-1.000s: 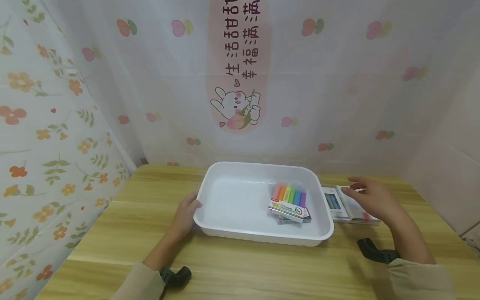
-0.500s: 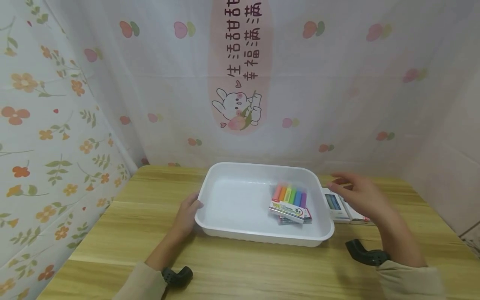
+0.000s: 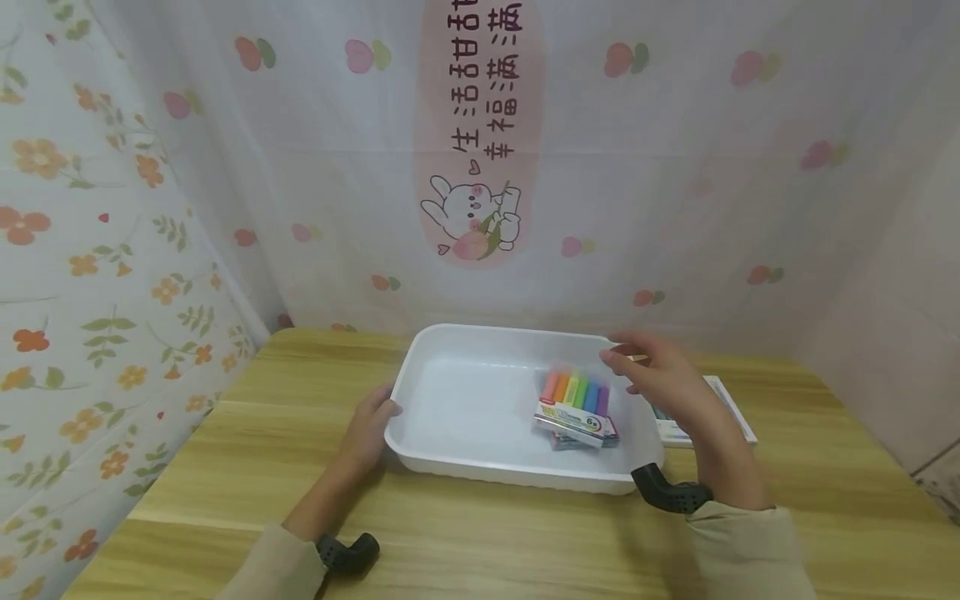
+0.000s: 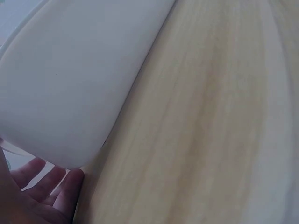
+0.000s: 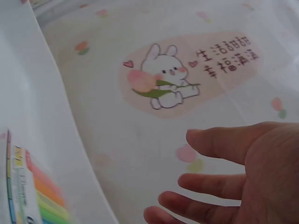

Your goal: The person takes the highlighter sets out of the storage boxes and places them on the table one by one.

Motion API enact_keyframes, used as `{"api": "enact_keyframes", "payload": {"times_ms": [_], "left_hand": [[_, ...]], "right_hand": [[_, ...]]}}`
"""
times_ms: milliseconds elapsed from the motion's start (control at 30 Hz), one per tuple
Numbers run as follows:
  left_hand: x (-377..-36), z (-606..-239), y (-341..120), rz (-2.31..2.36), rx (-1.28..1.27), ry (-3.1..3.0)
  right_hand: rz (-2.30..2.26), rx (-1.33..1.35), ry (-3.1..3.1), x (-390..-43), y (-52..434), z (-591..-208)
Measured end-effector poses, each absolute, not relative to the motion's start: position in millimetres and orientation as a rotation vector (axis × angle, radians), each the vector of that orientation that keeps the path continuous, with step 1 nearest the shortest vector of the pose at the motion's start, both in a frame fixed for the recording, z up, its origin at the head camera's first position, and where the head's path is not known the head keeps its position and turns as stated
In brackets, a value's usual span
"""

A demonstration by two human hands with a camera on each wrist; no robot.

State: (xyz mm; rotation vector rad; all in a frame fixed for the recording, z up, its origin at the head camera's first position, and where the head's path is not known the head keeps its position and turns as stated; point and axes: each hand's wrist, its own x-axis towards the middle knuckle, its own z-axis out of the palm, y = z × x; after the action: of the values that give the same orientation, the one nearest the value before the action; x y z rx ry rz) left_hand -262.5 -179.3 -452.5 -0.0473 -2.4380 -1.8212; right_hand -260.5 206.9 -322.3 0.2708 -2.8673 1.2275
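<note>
A white plastic tray [image 3: 480, 400] lies on the wood-grain table. My left hand [image 3: 371, 429] grips its left side, thumb over the rim; in the left wrist view the fingers [image 4: 67, 193] sit against the tray's underside edge. Inside the tray, toward the right, a pack of coloured highlighters [image 3: 573, 404] marked 6 lies on top of another flat pack [image 3: 611, 433]. My right hand [image 3: 663, 379] hovers over the tray's right rim, holding nothing. Its fingers are spread and slightly bent in the right wrist view.
Flat white boxes [image 3: 731, 408] lie on the table just right of the tray, partly hidden by the right hand and forearm. A patterned curtain [image 3: 337, 208] hangs behind the table, and a floral one [image 3: 112, 333] along the left.
My right hand has moved left from above the flat boxes to the tray's right rim, still holding nothing. The left hand, tray and highlighter pack have stayed in place.
</note>
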Motion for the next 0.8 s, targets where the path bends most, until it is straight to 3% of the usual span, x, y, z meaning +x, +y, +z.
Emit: {"api": "enact_keyframes", "payload": {"times_ms": [800], "left_hand": [[-264, -455, -178, -1.79, -0.032, -2.461]], "right_hand": [[1.207, 0.011, -3.098, -292, 189, -374]]}}
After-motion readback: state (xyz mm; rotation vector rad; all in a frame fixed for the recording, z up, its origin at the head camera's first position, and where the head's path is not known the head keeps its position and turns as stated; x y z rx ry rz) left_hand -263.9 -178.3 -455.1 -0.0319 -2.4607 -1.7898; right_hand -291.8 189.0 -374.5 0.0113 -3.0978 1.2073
